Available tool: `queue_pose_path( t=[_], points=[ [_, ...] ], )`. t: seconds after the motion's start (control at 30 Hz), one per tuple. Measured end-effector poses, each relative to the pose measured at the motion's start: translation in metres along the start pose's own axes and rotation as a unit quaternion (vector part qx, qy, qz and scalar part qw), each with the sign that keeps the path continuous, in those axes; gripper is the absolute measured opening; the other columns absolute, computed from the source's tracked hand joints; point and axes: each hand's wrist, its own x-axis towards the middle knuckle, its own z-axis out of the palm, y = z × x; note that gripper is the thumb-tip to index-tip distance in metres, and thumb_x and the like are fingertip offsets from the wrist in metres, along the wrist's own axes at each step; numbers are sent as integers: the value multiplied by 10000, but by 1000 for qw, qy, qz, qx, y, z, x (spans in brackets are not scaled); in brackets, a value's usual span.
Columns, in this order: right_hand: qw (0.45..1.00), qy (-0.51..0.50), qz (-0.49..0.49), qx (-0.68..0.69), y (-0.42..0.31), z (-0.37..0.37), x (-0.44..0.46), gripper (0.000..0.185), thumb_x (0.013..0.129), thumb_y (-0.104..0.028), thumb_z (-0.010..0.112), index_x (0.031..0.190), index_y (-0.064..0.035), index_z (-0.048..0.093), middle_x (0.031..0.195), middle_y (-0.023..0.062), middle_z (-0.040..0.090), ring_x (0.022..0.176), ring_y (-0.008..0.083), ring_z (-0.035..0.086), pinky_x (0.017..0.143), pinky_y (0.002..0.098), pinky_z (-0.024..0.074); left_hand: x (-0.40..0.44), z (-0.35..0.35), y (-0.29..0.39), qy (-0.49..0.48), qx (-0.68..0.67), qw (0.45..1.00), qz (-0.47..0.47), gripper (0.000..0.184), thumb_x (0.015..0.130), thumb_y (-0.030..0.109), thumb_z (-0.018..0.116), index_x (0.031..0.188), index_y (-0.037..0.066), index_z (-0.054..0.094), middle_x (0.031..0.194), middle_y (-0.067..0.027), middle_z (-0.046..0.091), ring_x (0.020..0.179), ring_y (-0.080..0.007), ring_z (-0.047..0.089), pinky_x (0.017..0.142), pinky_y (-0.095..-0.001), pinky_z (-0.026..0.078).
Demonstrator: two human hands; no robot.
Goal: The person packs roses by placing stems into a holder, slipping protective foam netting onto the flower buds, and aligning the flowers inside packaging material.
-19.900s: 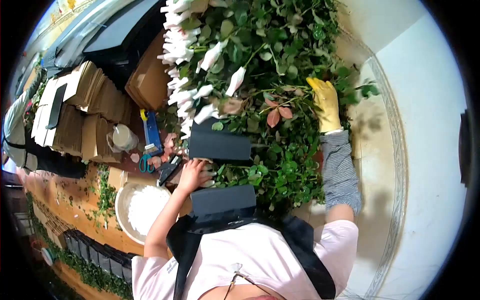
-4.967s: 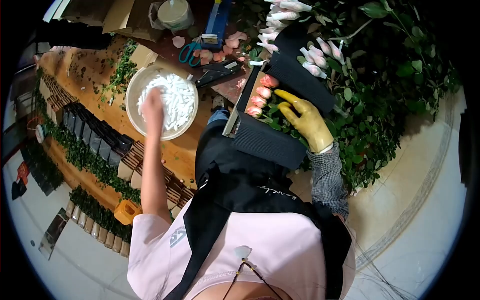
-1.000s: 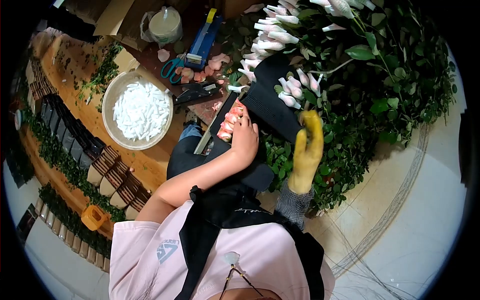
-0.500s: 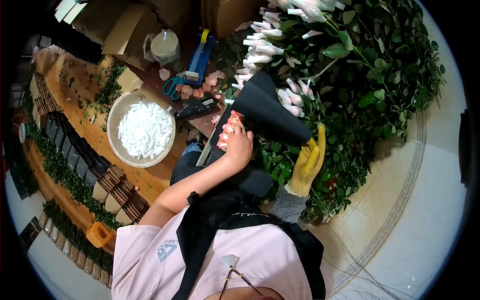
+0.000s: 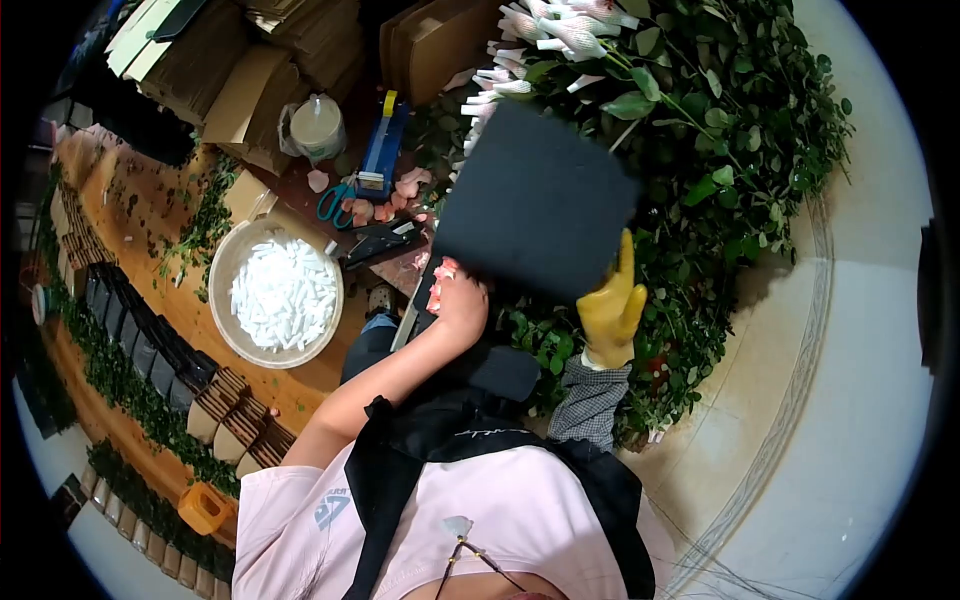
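My right hand [image 5: 612,318], in a yellow glove, grips the lower right corner of a large black sheet [image 5: 540,200]. The sheet's broad face is turned up toward me. My bare left hand [image 5: 464,308] is curled over a row of pink-and-white roses [image 5: 437,285] at the edge of a dark stand before my lap. Its fingertips are partly hidden among the blooms and near the sheet's lower edge. Behind the sheet lie roses in white net sleeves [image 5: 575,38], on long leafy stems [image 5: 700,150].
To the left stands a white bucket [image 5: 220,318] of small white tubes [image 5: 284,295]. Beyond it are teal scissors [image 5: 335,203], a black stapler [image 5: 380,243], a blue tape dispenser [image 5: 383,150], a tape roll [image 5: 318,125], loose petals [image 5: 412,182] and stacked cardboard [image 5: 250,95].
The black sheet has turned from a bent, slanted position to show its broad face, covering more of the sleeved roses. My left hand has moved slightly down and left along the roses.
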Motion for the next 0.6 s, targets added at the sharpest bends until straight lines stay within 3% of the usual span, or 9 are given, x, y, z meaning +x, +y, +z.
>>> queue_pose_path(
  t=[0.07, 0.13, 0.23, 0.27, 0.33, 0.4, 0.5, 0.53, 0.6],
  points=[
    [998, 43, -18, 46, -2, -15, -6, 726, 992, -536, 441, 1510, -46, 309, 1503, 178, 409, 1378, 297, 407, 1151, 445, 324, 0, -5, 5, -63, 6, 997, -35, 383, 973, 216, 484, 1316, 54, 533, 1329, -116, 560, 1220, -285, 507, 1018, -411, 426],
    [992, -51, 111, -16, -12, -30, -5, 686, 998, -500, 455, 1487, -31, 348, 1456, 186, 458, 1340, 295, 450, 1112, 430, 373, 6, 37, 2, 213, -290, 933, 1, 400, 989, 285, 467, 1318, 72, 548, 1295, -126, 583, 1190, -299, 530, 1002, -415, 431],
    [890, -226, 317, -239, -2, -28, 11, 465, 1053, -282, 443, 1423, 1, 445, 1373, 177, 553, 1260, 273, 545, 1041, 353, 454, -31, 16, -104, 98, -350, 931, -35, 451, 1011, 375, 488, 1348, 84, 560, 1184, -171, 659, 1059, -346, 617, 889, -444, 505],
    [877, -193, 290, -332, 25, -16, 15, 427, 1042, -233, 479, 1402, -4, 479, 1367, 160, 564, 1251, 269, 554, 1034, 342, 456, -50, 2, -144, 42, -368, 928, -49, 469, 1019, 405, 495, 1357, 88, 564, 1146, -186, 684, 1015, -361, 647, 851, -453, 530],
    [817, -187, 144, -527, 52, -1, 27, 442, 998, -226, 557, 1397, -45, 496, 1385, 139, 558, 1251, 286, 544, 1073, 367, 409, -15, 30, -148, 231, -491, 839, 47, 452, 1040, 399, 456, 1363, 101, 561, 1194, -147, 673, 1013, -359, 655, 828, -444, 532],
    [729, -213, 170, -628, 82, -24, 29, 503, 983, -282, 570, 1415, -44, 469, 1385, 189, 542, 1273, 334, 517, 1091, 404, 388, 3, 28, -115, 257, -558, 780, 118, 449, 1046, 399, 448, 1333, 76, 571, 1280, -159, 620, 1024, -333, 650, 813, -415, 529],
    [665, -232, 185, -686, 93, -33, 18, 600, 947, -342, 601, 1450, -66, 425, 1432, 206, 484, 1311, 359, 469, 1096, 418, 377, -57, -38, -78, -36, -414, 899, 137, 426, 955, 265, 542, 1307, 26, 539, 1345, -192, 548, 1156, -362, 572, 985, -406, 460],
    [614, -247, 159, -732, 98, -31, 8, 614, 942, -347, 604, 1460, -75, 415, 1459, 199, 457, 1329, 356, 449, 1098, 418, 373, -70, -54, -98, -11, -395, 903, 168, 404, 961, 278, 545, 1281, 32, 554, 1286, -227, 580, 1123, -399, 581, 945, -439, 488],
    [496, -246, 176, -814, 110, -16, -11, 710, 937, -393, 561, 1536, -142, 275, 1547, 151, 340, 1402, 305, 352, 1161, 450, 259, -69, -67, -130, -126, -384, 913, -60, 347, 959, 235, 549, 1222, 12, 592, 1147, -229, 654, 1079, -400, 609, 911, -430, 500]
  ],
)
